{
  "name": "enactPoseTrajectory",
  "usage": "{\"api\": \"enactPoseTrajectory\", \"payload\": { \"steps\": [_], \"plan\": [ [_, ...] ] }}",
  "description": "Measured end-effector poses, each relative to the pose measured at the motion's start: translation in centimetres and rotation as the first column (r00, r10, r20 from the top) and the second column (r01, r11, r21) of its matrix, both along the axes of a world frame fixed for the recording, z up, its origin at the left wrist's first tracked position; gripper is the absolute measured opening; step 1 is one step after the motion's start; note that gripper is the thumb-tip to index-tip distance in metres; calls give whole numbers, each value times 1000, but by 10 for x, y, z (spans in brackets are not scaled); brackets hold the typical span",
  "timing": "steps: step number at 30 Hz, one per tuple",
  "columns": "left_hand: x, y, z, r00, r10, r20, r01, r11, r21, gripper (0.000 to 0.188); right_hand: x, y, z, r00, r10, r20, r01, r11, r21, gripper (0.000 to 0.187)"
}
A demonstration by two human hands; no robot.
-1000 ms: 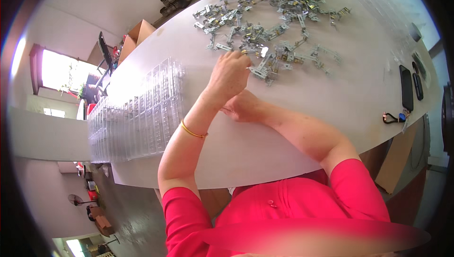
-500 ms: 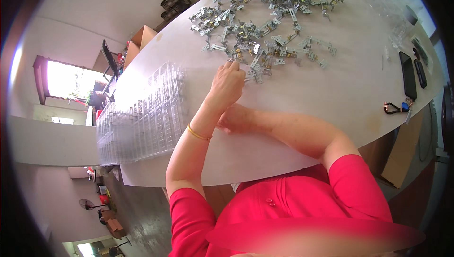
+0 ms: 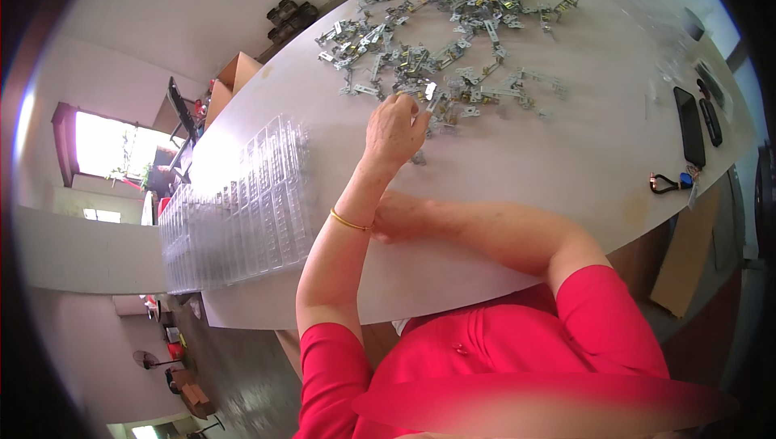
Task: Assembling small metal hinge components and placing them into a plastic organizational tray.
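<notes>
My left hand (image 3: 394, 128), with a yellow bracelet on its wrist, is at the near edge of a spread of small metal brackets (image 3: 440, 55). Its fingers are bent down among the nearest brackets and look pinched, but what is between them is hidden. Below it, my right hand (image 3: 398, 217) rests low over the table, partly behind my left wrist. That hand is curled with its fingertips out of sight, and I cannot make out what it holds. The brackets are silvery, with some brassy pieces, and lie loose in a jumbled heap.
Clear plastic trays with compartments (image 3: 250, 204) stand on the white table (image 3: 550, 164) at left. At right lie a dark phone (image 3: 689, 126), a black-handled tool (image 3: 710, 120) and a looped strap (image 3: 669, 183). Clear plastic bags (image 3: 638, 10) cover the far right, and a cardboard box (image 3: 234, 83) stands beyond the table.
My left hand has turned a little, and its thumb now shows apart from the palm beside the brackets. My right hand stays curled behind the left wrist. The whole view has shifted slightly.
</notes>
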State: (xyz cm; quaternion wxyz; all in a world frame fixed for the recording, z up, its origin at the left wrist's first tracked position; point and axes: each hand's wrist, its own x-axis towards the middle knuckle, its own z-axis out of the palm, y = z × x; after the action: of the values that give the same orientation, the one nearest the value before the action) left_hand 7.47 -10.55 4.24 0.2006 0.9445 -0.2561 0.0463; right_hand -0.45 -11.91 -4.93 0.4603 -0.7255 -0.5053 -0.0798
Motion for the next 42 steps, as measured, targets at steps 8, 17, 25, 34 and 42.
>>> {"api": "enactPoseTrajectory", "payload": {
  "steps": [8, 17, 25, 34, 42],
  "plan": [
    [17, -14, -16, 1000, 19, 20, -21, 998, 59, 29, 4, 3, -6, 999, -12, -40, 14, 998, 58, 17],
    [12, -21, -6, 982, 117, -150, -97, 987, 129, 31, 1, 2, 1, 999, -25, -38, 28, 997, 75, 20],
    [-3, -24, 4, 998, -68, 14, 61, 956, 287, 27, -1, -7, 12, 994, 41, -101, -39, 999, 30, 21],
    [-11, -15, 24, 946, -52, 320, 28, 997, 79, 24, 2, 0, 2, 998, -20, -62, 30, 987, 160, 11],
    [-4, 32, 45, 972, 189, 137, -190, 982, -5, 25, -3, -3, 11, 994, -41, -101, 44, 999, 24, 8]
  ]
}}
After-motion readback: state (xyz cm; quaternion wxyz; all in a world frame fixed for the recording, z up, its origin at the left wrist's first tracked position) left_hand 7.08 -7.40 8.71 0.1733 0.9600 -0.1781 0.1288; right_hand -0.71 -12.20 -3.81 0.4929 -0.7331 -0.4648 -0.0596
